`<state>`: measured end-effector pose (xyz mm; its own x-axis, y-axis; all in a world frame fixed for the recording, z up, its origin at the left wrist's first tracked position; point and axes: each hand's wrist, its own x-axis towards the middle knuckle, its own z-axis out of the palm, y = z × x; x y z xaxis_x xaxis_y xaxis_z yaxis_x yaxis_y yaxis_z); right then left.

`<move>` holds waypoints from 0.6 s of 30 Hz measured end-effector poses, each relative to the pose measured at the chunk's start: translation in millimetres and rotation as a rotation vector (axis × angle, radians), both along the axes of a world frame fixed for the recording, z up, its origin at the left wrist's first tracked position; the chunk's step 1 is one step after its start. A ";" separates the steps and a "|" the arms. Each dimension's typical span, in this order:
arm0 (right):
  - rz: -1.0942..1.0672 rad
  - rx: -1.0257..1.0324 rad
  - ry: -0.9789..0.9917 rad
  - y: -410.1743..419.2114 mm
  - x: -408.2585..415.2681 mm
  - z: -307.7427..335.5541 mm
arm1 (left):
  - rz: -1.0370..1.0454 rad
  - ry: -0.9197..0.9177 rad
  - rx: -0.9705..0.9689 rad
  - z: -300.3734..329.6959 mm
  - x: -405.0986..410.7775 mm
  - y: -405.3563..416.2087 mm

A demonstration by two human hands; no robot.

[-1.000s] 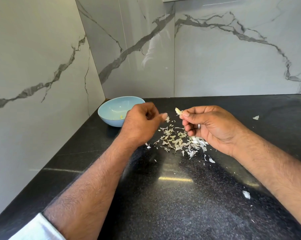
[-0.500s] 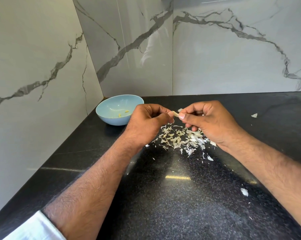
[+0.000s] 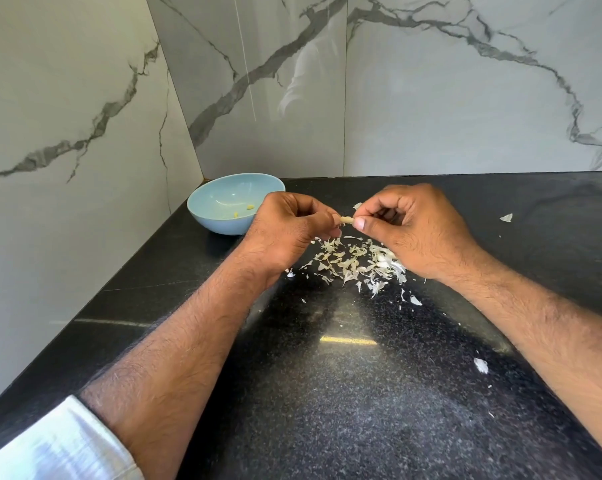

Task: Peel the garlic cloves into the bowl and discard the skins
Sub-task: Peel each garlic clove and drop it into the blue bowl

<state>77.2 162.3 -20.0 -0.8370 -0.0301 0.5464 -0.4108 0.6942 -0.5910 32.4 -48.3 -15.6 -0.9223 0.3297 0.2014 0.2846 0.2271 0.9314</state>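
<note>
Both hands up over the black tabletop (image 3: 344,393), meeting in the middle. Left hand (image 3: 289,230) curled, fingers pinching one end of a small garlic clove (image 3: 346,220). Right hand (image 3: 413,226) curled too, thumb and forefinger pinching the other end of the same clove. So clove held in the air between the two sets of fingertips, right above the mess of skins.

Pile of papery skins (image 3: 355,261) scattered on the tabletop just below and between the hands, partly tucked under the right hand. A few stray bits further out: one flake (image 3: 506,217) well off to the right near the back, another (image 3: 481,365) closer in beside the right forearm, plus tiny crumbs around.

Light blue bowl (image 3: 219,216) sitting in the back left corner, just beside the left hand, with a couple of small yellowish pieces (image 3: 249,207) inside. Can't tell how many exactly, the hand covers part of the rim.

White sleeve (image 3: 50,448) pushed up on the left arm at the bottom edge. Marble walls (image 3: 465,98) behind and to the left.
</note>
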 end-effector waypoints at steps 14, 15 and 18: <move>0.244 -0.546 -0.333 -2.4 -0.1 0.5 | 0.024 0.058 -0.126 0.9 2.6 3.1; 0.307 -0.666 -0.402 -2.1 0.4 1.4 | 0.019 0.056 -0.121 -1.0 1.9 2.7; 0.366 -0.828 -0.516 -0.4 0.4 3.0 | -0.016 0.055 -0.009 -5.8 -1.4 1.7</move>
<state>77.6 161.9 -17.0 -0.9900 -0.1084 0.0900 -0.0762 -0.1251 -0.9892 31.0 -46.6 -21.4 -0.9045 0.3466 0.2485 0.3390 0.2306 0.9121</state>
